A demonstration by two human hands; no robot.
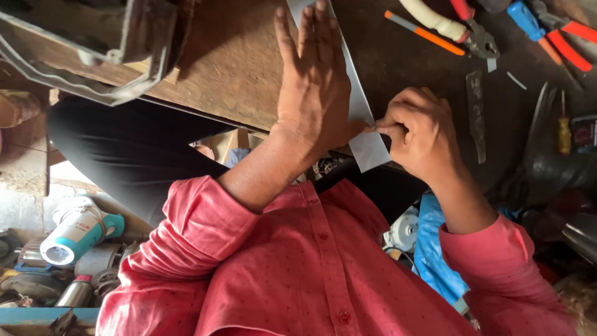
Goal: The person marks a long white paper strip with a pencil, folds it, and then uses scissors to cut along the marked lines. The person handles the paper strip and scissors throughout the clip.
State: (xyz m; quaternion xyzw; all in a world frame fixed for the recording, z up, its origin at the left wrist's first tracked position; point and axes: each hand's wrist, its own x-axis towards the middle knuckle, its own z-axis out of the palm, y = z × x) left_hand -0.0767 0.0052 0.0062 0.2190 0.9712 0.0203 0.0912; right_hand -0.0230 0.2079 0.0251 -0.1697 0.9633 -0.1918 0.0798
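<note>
Fingers, left hand [314, 87]: spread flat, palm pressing the grey sheet [367, 146] onto the tabletop [236, 62].
Fingers, right hand [420, 127]: curled, pinching the sheet's near corner.
Sheet: narrow strip, its near end overhanging the tabletop edge.
Room: bare wood left of the hands; pliers [472, 31] and steel ruler [476, 115] crowd the right.

- A white label patch with red print sits on the teal-and-white power tool [78, 231], low at the left, below the counter [236, 68].
- No packages, signs or screens show.
</note>
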